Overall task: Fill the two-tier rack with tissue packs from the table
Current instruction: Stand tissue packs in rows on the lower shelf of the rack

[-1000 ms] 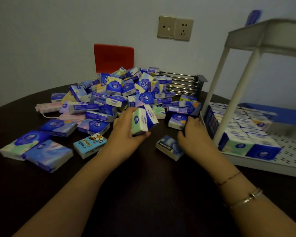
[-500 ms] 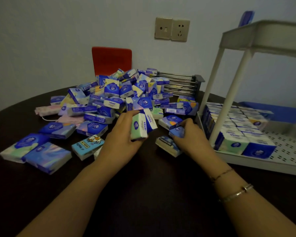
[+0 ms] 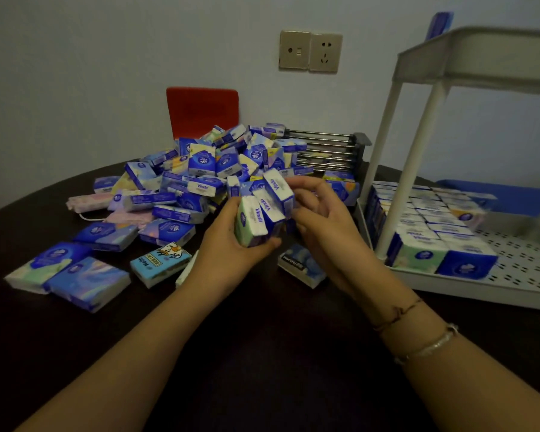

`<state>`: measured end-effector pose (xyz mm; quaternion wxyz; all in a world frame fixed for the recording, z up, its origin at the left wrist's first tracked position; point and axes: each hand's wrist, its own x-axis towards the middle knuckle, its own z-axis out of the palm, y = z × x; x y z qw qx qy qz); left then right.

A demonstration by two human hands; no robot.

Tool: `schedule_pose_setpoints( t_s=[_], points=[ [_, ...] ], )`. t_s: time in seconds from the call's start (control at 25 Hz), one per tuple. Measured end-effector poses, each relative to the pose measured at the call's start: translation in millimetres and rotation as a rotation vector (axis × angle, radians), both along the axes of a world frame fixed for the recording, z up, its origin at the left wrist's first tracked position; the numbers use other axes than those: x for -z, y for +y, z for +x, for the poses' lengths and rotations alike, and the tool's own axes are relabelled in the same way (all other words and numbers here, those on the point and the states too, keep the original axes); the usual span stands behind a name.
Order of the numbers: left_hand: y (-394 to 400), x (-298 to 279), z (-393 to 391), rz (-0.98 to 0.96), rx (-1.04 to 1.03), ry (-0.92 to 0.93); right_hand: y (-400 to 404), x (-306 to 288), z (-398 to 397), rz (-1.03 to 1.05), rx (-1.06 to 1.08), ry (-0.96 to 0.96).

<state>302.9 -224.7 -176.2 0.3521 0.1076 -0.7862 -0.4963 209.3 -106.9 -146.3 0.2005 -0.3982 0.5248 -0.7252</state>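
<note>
head view shows the left hand gripping a bunch of tissue packs while the right hand pinches one more on, likely to load the rack.

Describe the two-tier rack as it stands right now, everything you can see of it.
The two-tier rack stands upright on the dark table, right of the pile. It looks like white plastic or coated metal: round posts, a rimmed top tray, a perforated bottom tray. Tissue packs fill the bottom tray's left part in rows; its right part is bare. One blue pack shows above the top rim. Neither hand touches it.
</note>
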Motion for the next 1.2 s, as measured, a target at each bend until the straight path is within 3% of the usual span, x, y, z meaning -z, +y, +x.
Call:
schedule_pose_setpoints(
  t_s=[0.2,0.44,0.64,0.8,1.0,1.2],
  points=[
    [21,-19,-1,-0.053,-0.020,0.047,11,-22,12,-0.089,-0.010,-0.142],
    [75,-59,2,-0.185,0.055,0.137,72,-52,28,-0.137,0.139,-0.033],
    [133,-78,-5,-0.275,0.049,0.161,135,-66,31,-0.026,0.348,0.175],
    [170,-84,-27,-0.397,0.027,0.091,180,-72,27,0.221,0.517,0.311],
    [200,-81,-61,-0.505,0.079,0.036,211,-67,2,0.323,0.621,0.323],
    [203,-74,-93,-0.441,0.287,-0.032,222,-67,-36,0.341,0.653,0.300]
  ],
)
